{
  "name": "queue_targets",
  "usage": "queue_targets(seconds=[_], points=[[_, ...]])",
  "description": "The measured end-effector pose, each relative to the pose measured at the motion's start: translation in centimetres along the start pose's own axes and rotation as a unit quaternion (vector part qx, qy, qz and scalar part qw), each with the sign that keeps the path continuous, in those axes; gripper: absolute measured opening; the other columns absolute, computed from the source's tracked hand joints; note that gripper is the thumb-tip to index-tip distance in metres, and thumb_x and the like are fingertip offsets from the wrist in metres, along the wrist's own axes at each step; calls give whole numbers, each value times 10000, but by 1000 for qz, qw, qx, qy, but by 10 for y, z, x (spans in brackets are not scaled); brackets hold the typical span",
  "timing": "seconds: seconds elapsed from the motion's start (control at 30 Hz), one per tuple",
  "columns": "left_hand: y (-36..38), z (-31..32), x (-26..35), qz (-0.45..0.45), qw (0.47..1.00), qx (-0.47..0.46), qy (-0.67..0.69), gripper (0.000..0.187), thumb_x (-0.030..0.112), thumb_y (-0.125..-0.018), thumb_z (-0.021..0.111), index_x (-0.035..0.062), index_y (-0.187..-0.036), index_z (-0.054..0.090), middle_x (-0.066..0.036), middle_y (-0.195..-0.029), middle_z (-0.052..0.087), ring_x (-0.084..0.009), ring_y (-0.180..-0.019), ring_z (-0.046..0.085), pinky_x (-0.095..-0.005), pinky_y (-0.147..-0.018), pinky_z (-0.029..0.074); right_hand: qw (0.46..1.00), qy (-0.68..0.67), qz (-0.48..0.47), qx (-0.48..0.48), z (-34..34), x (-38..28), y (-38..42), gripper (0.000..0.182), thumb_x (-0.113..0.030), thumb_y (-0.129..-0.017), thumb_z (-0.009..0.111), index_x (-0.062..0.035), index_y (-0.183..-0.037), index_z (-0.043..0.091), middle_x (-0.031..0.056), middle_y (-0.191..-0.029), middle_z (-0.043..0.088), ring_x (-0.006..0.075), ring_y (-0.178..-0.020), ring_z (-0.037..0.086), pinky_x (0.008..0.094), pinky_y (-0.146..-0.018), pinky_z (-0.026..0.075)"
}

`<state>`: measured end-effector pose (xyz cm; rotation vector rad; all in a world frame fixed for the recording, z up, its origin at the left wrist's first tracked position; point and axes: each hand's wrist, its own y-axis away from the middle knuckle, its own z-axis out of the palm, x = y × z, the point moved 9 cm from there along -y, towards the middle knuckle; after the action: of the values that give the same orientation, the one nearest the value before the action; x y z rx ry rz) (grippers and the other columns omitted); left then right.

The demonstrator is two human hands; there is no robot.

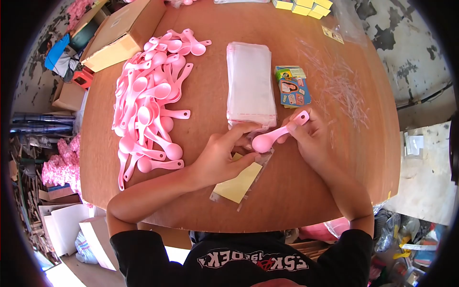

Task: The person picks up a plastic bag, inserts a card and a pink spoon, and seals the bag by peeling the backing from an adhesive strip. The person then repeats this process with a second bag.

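Observation:
My right hand (308, 135) pinches a pink measuring spoon (272, 139) by its handle, the bowl pointing left toward my other hand. My left hand (221, 155) is curled at the mouth of a clear plastic bag (254, 187), which has a yellow card (237, 182) in it. The spoon's bowl overlaps the bag's mouth, between my left thumb and forefinger. Just beyond my hands lies a stack of clear plastic bags (249, 83). Close past my right hand is a pile of printed cards (292, 88).
A large heap of pink spoons (148, 103) covers the table's left side, with a cardboard box (122, 33) behind it. Thin clear strips (342, 86) lie scattered at the right. Stacks of yellow cards (303, 6) stand at the far edge of the wooden table (210, 62).

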<state>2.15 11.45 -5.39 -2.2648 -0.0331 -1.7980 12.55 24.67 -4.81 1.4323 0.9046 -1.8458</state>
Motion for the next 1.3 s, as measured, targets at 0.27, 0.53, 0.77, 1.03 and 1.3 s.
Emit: queue_targets(seconds=[0.27, 0.53, 0.77, 1.03, 1.3], points=[[0, 0, -1, -41, 998, -30, -25, 546, -21, -832, 681, 24, -1326, 456, -147, -973, 713, -205, -899, 715, -330, -765, 579, 998, -43, -30, 45, -15, 7, -1, 93, -90, -948, 607, -35, -959, 533, 78, -837, 639, 160, -674, 667, 272, -607, 534], [0, 2, 5, 1, 1000, -27, -16, 672, -32, -866, 665, 45, -1430, 308, -98, -944, 720, -102, -855, 672, -205, -612, 494, 997, -19, -32, 67, -17, 4, -2, 107, -101, -940, 624, -34, -956, 543, 66, -810, 634, 140, -620, 633, 256, -562, 508], [0, 0, 5, 20, 1000, -7, 2, 640, -24, -860, 676, 40, -1410, 355, -136, -994, 721, -137, -925, 676, -266, -734, 545, 999, -7, -23, 31, -10, 1, 1, 119, -119, -925, 654, -45, -949, 563, 47, -816, 628, 108, -593, 605, 233, -525, 482], [0, 0, 7, -18, 998, -29, -50, 634, 43, -829, 718, 45, -1373, 391, -178, -961, 719, -255, -927, 715, -335, -748, 565, 999, 31, 6, 6, 1, -1, 6, 131, -69, -907, 665, -39, -969, 554, 45, -844, 626, 74, -613, 587, 215, -526, 477], [1, 0, 3, 13, 999, -20, -21, 650, 76, -826, 732, 45, -1381, 395, -107, -837, 726, -167, -779, 717, -260, -609, 506, 998, 62, -12, -23, 15, 1, 14, 168, -41, -897, 672, -29, -1011, 551, 20, -871, 591, 43, -639, 567, 184, -517, 453]])
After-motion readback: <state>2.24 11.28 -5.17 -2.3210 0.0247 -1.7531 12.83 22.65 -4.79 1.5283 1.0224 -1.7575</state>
